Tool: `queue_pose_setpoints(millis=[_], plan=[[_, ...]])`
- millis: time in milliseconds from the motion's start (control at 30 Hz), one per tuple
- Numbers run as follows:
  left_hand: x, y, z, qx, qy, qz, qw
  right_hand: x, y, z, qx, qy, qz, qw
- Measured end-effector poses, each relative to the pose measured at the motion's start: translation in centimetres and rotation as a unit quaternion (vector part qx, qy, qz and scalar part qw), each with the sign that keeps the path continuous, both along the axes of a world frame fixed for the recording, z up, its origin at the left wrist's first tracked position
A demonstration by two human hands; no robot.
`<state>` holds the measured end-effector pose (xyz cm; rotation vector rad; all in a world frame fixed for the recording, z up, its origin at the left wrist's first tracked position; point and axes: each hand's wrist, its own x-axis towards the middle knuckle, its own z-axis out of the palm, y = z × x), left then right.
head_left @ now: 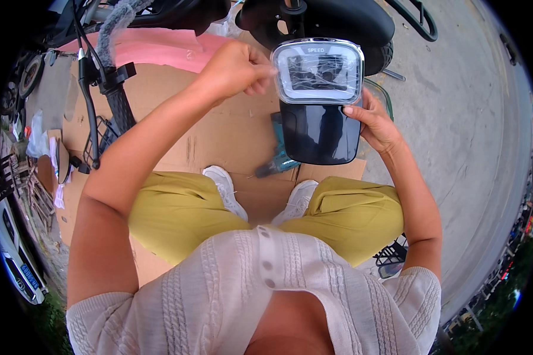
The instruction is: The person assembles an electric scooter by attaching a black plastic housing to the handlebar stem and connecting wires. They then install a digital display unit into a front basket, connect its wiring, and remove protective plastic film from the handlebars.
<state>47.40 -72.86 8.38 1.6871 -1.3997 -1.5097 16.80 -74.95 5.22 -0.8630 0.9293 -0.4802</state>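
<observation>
Head view: right fingers (pixel 356 112) hold a glossy, round-cornered black housing (pixel 320 136).

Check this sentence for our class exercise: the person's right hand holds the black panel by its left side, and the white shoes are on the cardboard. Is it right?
Not quite: the side is wrong. The head view shows the right hand holding the black panel by its right side. The white shoes are indeed on the cardboard.
</observation>
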Motion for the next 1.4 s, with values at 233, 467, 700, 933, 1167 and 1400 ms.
queue_pose_setpoints(millis=[233,467,700,933,1167,1400], plan=[[0.1,0.3,-0.2,-0.026,0.104,0.049,0.993,0.5,0.0,0.4,0.006,-0.011,0.006,1.0],[-0.7,0.8,-0.5,-0.147,0.109,0.069,0.981,0.5,-0.4,0.1,0.017,-0.027,-0.014,0.999],[-1.5,0.2,-0.4,-0.127,0.193,0.111,0.967,0.7,-0.6,0.3,0.026,-0.035,-0.02,0.999],[-2.0,0.9,-0.1,-0.202,0.107,0.029,0.973,1.0,-0.7,0.3,0.025,-0.049,-0.018,0.998],[-0.5,1.0,-0.4,-0.466,-0.209,-0.181,0.841,1.1,-0.6,0.8,0.024,-0.05,-0.015,0.998],[-1.2,0.6,1.0,-0.497,-0.166,-0.172,0.834,1.1,-0.7,0.0,0.008,-0.031,0.021,0.999]])
